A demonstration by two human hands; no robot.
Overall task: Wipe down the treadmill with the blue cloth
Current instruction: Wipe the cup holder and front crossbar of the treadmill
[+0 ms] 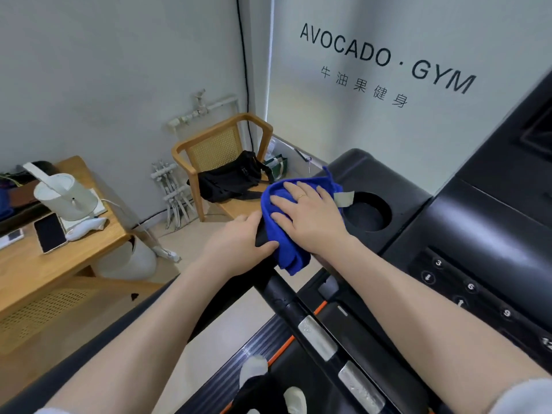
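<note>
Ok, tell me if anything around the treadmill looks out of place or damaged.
Nothing stands out. The right hand presses the blue cloth flat on the treadmill beside the cup holder, and the left hand grips the handrail. No spill or damage shows.

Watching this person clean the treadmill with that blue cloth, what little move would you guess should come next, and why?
Probably a short sweep of the blue cloth down along the black handrail toward the body. The right hand lies flat on the cloth at the console's left corner beside the cup holder, the left hand grips the rail's top, and the rail below, with its silver pads, shows uncovered.
</note>
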